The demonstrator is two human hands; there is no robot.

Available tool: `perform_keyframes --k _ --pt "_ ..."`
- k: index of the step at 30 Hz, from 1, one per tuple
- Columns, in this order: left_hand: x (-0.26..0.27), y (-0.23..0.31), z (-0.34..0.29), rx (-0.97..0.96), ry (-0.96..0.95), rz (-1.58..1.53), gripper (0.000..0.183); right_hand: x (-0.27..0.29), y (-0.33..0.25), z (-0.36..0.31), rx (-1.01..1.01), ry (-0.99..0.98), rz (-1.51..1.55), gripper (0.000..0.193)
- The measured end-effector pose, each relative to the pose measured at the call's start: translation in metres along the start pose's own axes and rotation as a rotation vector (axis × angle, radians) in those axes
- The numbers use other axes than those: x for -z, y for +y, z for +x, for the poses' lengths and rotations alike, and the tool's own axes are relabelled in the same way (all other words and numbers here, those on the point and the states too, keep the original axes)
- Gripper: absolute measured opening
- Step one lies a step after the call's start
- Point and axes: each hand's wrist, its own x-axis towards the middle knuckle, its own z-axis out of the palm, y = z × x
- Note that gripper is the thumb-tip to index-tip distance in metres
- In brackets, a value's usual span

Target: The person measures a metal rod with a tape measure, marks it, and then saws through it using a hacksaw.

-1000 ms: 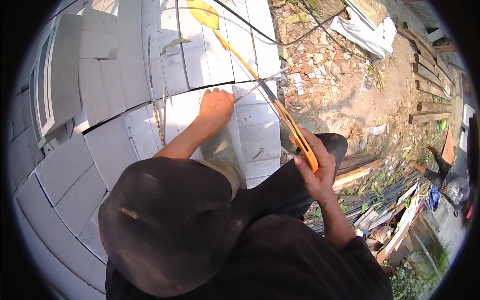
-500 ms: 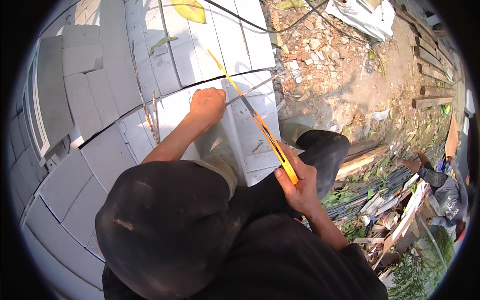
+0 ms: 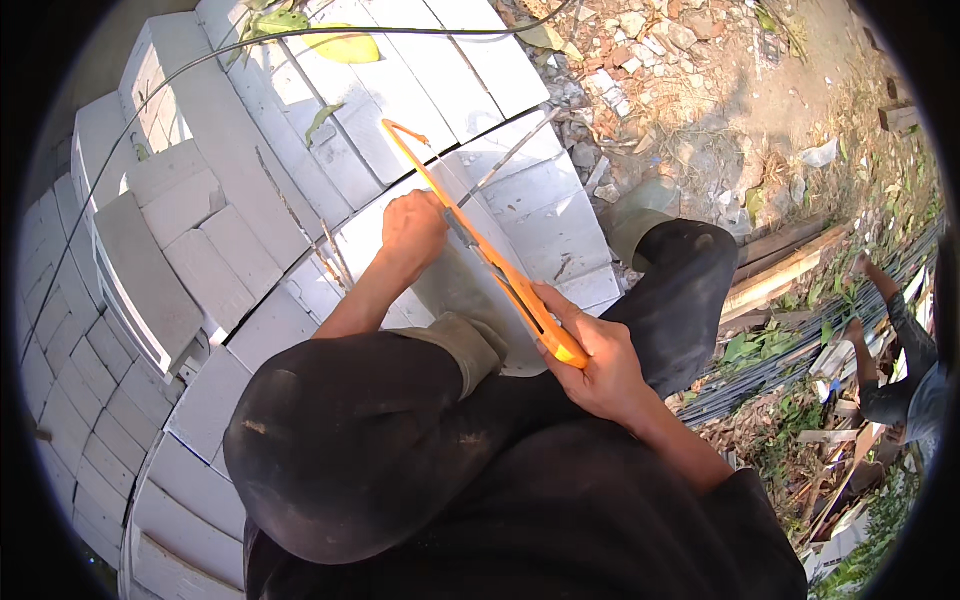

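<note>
My right hand is closed round the handle of a hacksaw with an orange-yellow frame. The saw slants up and to the left, and its thin blade shows along the frame's right side near the far end. My left hand makes a fist at the near end of a thin rod, which runs out to the right over pale blocks. The saw crosses the rod close beside my left fist. Whether the blade touches the rod I cannot tell.
Stacked pale blocks fill the left side, with a black cable across them and a yellow leaf on top. Rubble covers the ground at far right. Long dark rods and planks lie right, near another person.
The hacksaw has come nearer to my left fist and turned, so its frame and blade now show apart. My view has shifted. Both hands keep their grip.
</note>
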Motion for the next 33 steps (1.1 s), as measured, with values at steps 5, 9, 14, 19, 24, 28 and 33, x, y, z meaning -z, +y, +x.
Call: perform_keyframes --k 5,9,14,19,24,28,33 --pt "0.0 -0.016 0.003 -0.075 -0.008 -0.067 0.013 0.002 -0.005 0.005 -0.045 -0.011 0.133 0.062" --pt "0.006 -0.004 0.009 -0.097 -0.043 0.034 0.009 0.007 -0.005 0.002 0.03 0.019 0.053 0.06" --pt "0.02 0.005 0.003 -0.043 -0.081 0.042 0.009 0.006 -0.006 -0.007 -0.055 0.001 0.051 0.058" --pt "-0.006 -0.035 0.022 -0.275 -0.051 -0.116 0.012 -0.008 -0.017 -0.006 -0.07 0.027 0.042 0.061" --pt "-0.013 -0.034 0.029 -0.408 0.143 0.051 0.013 -0.03 -0.03 -0.015 -0.095 0.111 -0.055 0.062" --pt "0.052 -0.01 0.022 -0.27 -0.232 0.215 0.02 -0.043 -0.04 -0.01 -0.129 0.199 -0.069 0.062" --pt "0.159 -0.035 0.038 -0.356 -0.376 -0.111 0.036 -0.062 -0.055 -0.012 -0.382 0.143 -0.103 0.06"
